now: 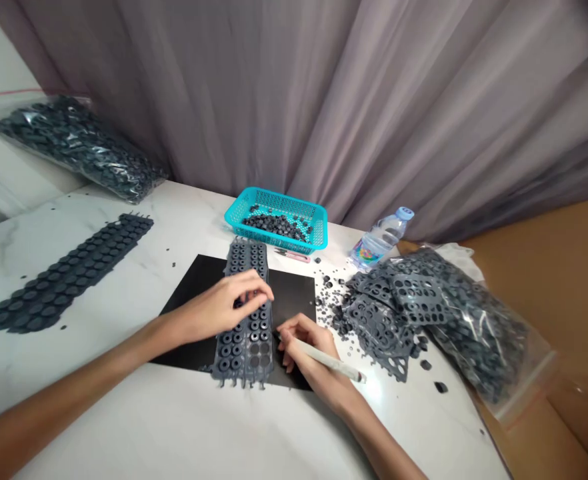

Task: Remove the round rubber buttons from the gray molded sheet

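A dark grey moulded rubber sheet (231,350) with rows of round, holed pieces lies lengthwise on a black mat (294,293). Over the middle of this sheet is my left hand (241,300), thumb and fingertips brought together in a pinch; anything between them is too small to make out. My right hand (311,347) is closed around a white pen-like tool (331,362), just right of the sheet, its tip end hidden by the fingers. At the sheet's near right end, several flat round spots (260,355) show without raised pieces.
A turquoise basket (319,230) holds small dark pieces, with pink-handled snips (293,255) before it. At right are a water bottle (381,237), perforated rubber scraps (379,327) and a filled plastic bag (484,333). Another bag (84,150) and a studded sheet (69,270) lie left.
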{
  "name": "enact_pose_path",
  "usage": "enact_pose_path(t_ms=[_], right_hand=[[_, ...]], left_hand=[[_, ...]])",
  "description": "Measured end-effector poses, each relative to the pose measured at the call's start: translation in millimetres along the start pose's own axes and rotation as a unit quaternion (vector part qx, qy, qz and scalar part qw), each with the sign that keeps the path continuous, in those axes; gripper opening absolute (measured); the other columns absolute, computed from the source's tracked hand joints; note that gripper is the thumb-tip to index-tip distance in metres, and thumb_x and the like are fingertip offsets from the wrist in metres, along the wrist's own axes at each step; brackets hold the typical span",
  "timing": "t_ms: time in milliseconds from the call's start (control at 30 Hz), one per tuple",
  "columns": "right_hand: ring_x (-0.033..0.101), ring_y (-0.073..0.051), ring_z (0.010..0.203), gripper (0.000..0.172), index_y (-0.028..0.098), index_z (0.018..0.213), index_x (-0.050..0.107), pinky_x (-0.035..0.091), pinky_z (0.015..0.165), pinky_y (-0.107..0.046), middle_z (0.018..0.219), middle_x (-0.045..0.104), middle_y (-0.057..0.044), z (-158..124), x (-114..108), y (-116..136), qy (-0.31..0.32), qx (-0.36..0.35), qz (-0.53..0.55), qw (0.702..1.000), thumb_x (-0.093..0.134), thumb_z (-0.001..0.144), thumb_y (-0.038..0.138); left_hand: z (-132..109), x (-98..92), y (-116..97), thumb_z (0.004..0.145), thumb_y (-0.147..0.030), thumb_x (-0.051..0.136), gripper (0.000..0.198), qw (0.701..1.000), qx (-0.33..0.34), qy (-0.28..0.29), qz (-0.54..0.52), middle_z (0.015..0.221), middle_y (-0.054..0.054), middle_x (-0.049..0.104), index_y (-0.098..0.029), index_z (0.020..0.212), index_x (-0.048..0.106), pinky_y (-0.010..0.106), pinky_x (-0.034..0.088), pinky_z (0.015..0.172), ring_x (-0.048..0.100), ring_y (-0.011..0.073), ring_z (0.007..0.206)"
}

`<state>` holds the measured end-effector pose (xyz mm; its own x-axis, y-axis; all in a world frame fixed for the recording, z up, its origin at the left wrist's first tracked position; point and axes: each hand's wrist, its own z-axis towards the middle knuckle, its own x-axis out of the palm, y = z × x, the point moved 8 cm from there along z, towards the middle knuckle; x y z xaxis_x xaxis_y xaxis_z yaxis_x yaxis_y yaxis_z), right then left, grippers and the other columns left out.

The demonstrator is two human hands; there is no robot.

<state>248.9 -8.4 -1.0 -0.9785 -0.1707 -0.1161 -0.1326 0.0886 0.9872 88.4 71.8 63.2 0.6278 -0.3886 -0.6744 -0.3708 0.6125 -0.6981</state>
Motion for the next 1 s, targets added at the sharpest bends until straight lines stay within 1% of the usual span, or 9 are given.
enact_pose_path(t_ms=[33,100,200,300,433,533,667,767,1000], right_hand=[[0.061,-0.012,0.061,0.024,0.018,0.095,0.062,0.051,0.056,-0.021,0.077,0.063,0.0,-0.7,1.5,1.0,0.01,0.002,0.003,1.0,0.063,0.098,0.042],[0.061,-0.012,0.062,0.018,0.019,0.095,0.062,0.051,0.055,-0.02,0.077,0.063,0.001,-1.9,3.0,1.4,0.016,0.01,0.012,1.0,0.063,0.097,0.036],[0.06,-0.012,0.059,0.006,0.019,0.094,0.062,0.05,0.053,-0.02,0.075,0.064,0.002,-2.9,4.2,-1.6,0.015,0.025,0.021,0.999,0.062,0.092,0.025],[0.06,-0.012,0.057,0.006,0.019,0.092,0.062,0.05,0.051,-0.02,0.073,0.064,0.002,-2.6,4.3,-5.2,0.006,0.032,0.022,0.999,0.06,0.087,0.019],[0.061,-0.012,0.058,0.007,0.019,0.093,0.063,0.051,0.051,-0.02,0.075,0.065,0.001,-2.3,3.8,-6.4,-0.011,0.025,0.023,0.999,0.062,0.086,0.02],[0.063,-0.012,0.06,0.007,0.019,0.093,0.064,0.052,0.054,-0.021,0.076,0.066,0.001,-3.3,4.7,-5.9,-0.017,0.022,0.023,0.999,0.064,0.087,0.022],[0.062,-0.012,0.06,0.005,0.019,0.093,0.064,0.051,0.053,-0.02,0.075,0.066,0.001,-5.0,9.7,-7.2,0.004,0.036,0.018,0.999,0.062,0.089,0.021],[0.062,-0.012,0.06,0.006,0.018,0.093,0.063,0.051,0.053,-0.02,0.075,0.066,0.001,-5.0,10.2,-8.4,0.009,0.038,0.022,0.999,0.062,0.088,0.02],[0.062,-0.013,0.062,0.005,0.019,0.093,0.063,0.051,0.054,-0.02,0.075,0.067,0.001,-4.8,10.6,-9.1,0.018,0.041,0.018,0.999,0.061,0.089,0.018]], left_hand=[[-13.3,9.8,-1.4,0.105,-0.037,0.055,0.021,1.0,-0.005,0.022,-0.003,0.106,0.003,0.066,-0.023,0.113,0.069,0.032,0.054,0.083,0.065,0.0173,0.089],[-31.2,26.0,-4.2,0.103,-0.035,0.06,0.019,0.998,0.003,0.062,0.006,0.111,0.004,0.064,-0.024,0.117,0.067,0.033,0.054,0.088,0.066,0.0189,0.096],[-40.5,37.5,-7.1,0.103,-0.03,0.06,0.02,0.994,0.025,0.097,0.032,0.117,0.005,0.062,-0.024,0.122,0.065,0.036,0.051,0.098,0.065,0.0214,0.107],[-41.3,38.9,-8.7,0.106,-0.028,0.055,0.02,0.992,0.029,0.118,0.047,0.118,0.005,0.061,-0.024,0.124,0.063,0.036,0.05,0.098,0.064,0.0213,0.108],[-42.3,36.6,-10.9,0.106,-0.028,0.055,0.023,0.99,0.022,0.13,0.051,0.121,0.005,0.06,-0.025,0.128,0.061,0.036,0.049,0.098,0.064,0.0216,0.109],[-43.4,36.6,-10.8,0.106,-0.029,0.055,0.023,0.989,0.011,0.144,0.035,0.122,0.004,0.061,-0.026,0.128,0.061,0.033,0.049,0.097,0.065,0.0211,0.109],[-44.5,36.9,-8.0,0.106,-0.032,0.056,0.024,0.986,-0.012,0.167,0.018,0.123,0.003,0.061,-0.027,0.129,0.061,0.031,0.048,0.095,0.065,0.0199,0.108],[-45.2,36.8,-7.3,0.105,-0.033,0.058,0.024,0.983,-0.026,0.182,0.022,0.122,0.002,0.06,-0.028,0.128,0.061,0.03,0.047,0.094,0.064,0.0193,0.108],[-43.0,38.5,-9.1,0.109,-0.033,0.051,0.021,0.984,-0.019,0.174,0.037,0.118,0.002,0.061,-0.026,0.126,0.061,0.03,0.045,0.095,0.064,0.0184,0.106]])
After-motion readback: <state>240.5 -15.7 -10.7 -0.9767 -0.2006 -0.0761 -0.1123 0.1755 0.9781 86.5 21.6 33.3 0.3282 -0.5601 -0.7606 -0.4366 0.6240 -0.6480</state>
